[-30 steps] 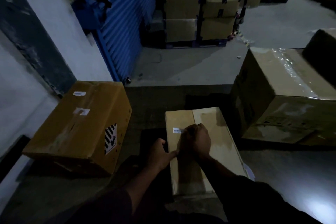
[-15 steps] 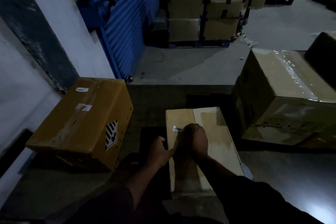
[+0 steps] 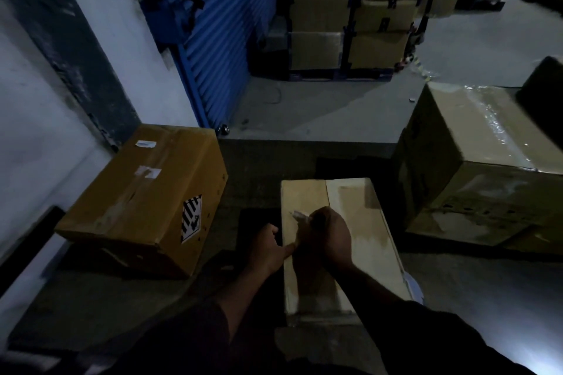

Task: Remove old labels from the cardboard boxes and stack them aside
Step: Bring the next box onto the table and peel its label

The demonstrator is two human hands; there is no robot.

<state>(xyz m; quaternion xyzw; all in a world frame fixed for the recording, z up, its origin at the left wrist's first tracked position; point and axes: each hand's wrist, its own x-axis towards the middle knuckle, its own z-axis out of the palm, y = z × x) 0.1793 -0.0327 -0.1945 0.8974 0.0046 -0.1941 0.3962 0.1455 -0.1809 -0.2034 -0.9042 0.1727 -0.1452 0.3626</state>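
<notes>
Whereas half a second before the small white paper label [image 3: 298, 215] lay flat atop the narrow pale cardboard box [image 3: 362, 240], the right hand [image 3: 330, 237], fingers clamped on it, had lifted its edge; left hand [image 3: 268, 248], fingers curled, braced the box's left edge.

One head-worn view, looking steeply forward and down; near the hands [image 3: 301, 240]; floor [image 3: 320, 109] stretching ahead.
</notes>
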